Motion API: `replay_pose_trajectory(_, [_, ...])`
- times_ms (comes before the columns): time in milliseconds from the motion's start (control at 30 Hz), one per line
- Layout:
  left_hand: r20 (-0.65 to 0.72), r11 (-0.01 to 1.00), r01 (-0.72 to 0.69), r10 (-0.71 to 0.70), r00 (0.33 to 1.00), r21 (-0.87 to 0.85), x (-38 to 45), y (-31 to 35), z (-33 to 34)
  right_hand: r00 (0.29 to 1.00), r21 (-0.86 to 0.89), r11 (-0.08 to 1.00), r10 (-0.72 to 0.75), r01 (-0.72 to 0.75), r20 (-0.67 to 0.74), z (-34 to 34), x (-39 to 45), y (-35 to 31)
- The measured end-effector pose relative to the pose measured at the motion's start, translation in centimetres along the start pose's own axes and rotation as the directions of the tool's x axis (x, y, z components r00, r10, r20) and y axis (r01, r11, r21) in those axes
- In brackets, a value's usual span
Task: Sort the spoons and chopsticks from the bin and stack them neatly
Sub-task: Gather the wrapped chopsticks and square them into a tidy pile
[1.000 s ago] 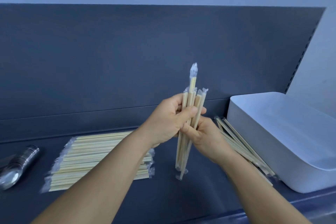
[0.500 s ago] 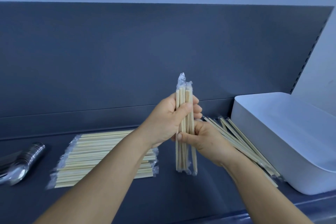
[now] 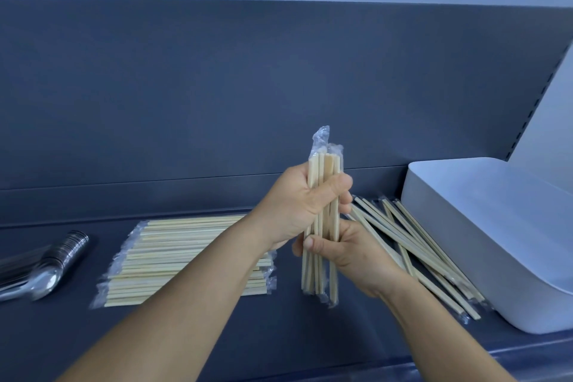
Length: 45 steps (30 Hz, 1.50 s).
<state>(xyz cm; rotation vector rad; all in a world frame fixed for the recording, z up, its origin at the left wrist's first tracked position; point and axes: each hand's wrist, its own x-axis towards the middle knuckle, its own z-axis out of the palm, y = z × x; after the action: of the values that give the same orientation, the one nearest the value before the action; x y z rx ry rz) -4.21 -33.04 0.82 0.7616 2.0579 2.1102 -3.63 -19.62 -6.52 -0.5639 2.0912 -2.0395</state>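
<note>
Though the clear wrappers carry no legible print, the chopstick bundle (image 3: 322, 226) stands upright over the shelf (image 3: 217, 335): left hand (image 3: 294, 205) fingers clamped round its upper half, right hand (image 3: 344, 253) fingers pinching lower.

A bundle of chopsticks (image 3: 322, 226) is held upright above the middle of the shelf (image 3: 217, 335), its lower ends touching or just above the surface; which cannot be told. It is gripped high by the left hand (image 3: 297, 205) and lower by the right hand (image 3: 338, 251). To its left, a stack of chopsticks (image 3: 186, 257) is laid parallel to the back edge. Further left, at the left edge, nested spoons (image 3: 40, 267) are lying. To the right of the bundle, loose chopsticks (image 3: 418, 251) are spread aslant, leaning against the bin (image 3: 496, 226), which is placed at the right end against the back panel (image 3: 217, 102).
</note>
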Motion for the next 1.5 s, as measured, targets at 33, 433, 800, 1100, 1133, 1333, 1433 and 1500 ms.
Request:
replay_pose_trajectory(33, [-0.01,1.0,-0.008,0.008,1.0,0.015,0.1,0.2,0.2,1.0,0.005,1.0,-0.003,0.003,-0.005,0.1,0.0,-0.1])
replay_pose_trajectory(433, [-0.033,0.997,0.081,-0.081,0.996,-0.001,-1.3,-0.9,-0.9,0.999,0.099,0.995,0.016,-0.019,0.037,1.1,-0.5,0.5])
replay_pose_trajectory(800, [-0.152,0.999,0.004,-0.012,0.988,-0.048,-3.1,-0.1,-2.8,0.998,0.146,0.989,0.022,-0.03,0.062,2.6,-0.4,1.1])
replay_pose_trajectory(1100, [-0.454,0.481,0.246,0.384,0.804,0.842,-8.5,1.5,-13.1,0.998,-0.618,0.783,0.044,-0.067,-0.053,7.3,4.9,-1.0])
replay_pose_trajectory(1133, [-0.32,0.23,0.241,0.421,0.849,0.943,-9.4,1.0,-13.9,0.999,-0.708,0.704,0.028,-0.046,-0.037,8.0,5.4,-1.1])
replay_pose_trajectory(1333, [-0.086,-0.112,0.084,-0.01,0.996,0.99,-11.5,-4.1,-15.6,0.989,-0.937,0.32,-0.015,0.143,0.146,13.1,7.8,-0.2])
replay_pose_trajectory(1433, [-0.13,-0.024,0.128,-0.096,0.987,0.991,-11.6,-5.7,-16.9,0.987,-0.949,0.28,0.031,0.146,0.161,14.5,8.5,0.6])
replay_pose_trajectory(1500, [-0.136,0.023,0.139,-0.122,0.983,0.99,-11.8,-6.5,-17.6,0.987,-0.951,0.282,0.055,0.13,0.152,14.9,8.8,1.1])
